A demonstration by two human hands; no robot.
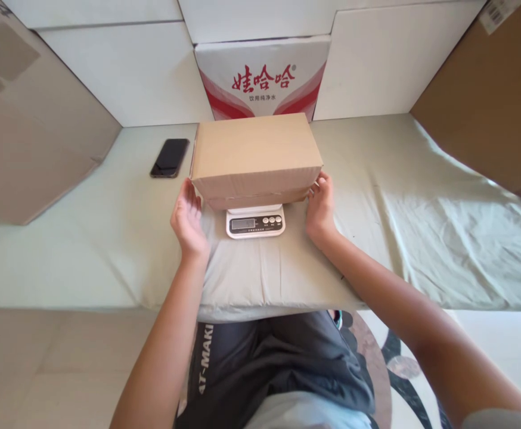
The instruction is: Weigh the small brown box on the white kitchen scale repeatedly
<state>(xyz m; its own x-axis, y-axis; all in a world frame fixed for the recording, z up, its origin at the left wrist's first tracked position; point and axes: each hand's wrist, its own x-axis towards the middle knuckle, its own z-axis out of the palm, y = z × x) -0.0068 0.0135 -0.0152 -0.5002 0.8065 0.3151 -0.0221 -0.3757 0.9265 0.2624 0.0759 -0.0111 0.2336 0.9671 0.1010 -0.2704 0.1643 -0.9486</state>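
Both hands flank a plain cardboard box point(256, 156) resting on a small white kitchen scale point(255, 221). The left hand point(188, 219) stands open-palmed just off the box's near left corner, fingers loose and grasping nothing; the right hand point(320, 207) curls its fingertips against the near right corner, though whether it grips or merely steadies is hard to tell from this angle. Judging by this, the weighing step is in hand: the box sits square over the scale, its near edge overhanging the platform above the display. A clean reading would call for both hands to come fully clear of the box. Left of the box a dark phone point(170, 157) lies face up on the pale green sheet point(399, 196). Behind the box stands a red-and-white water carton point(263, 80).
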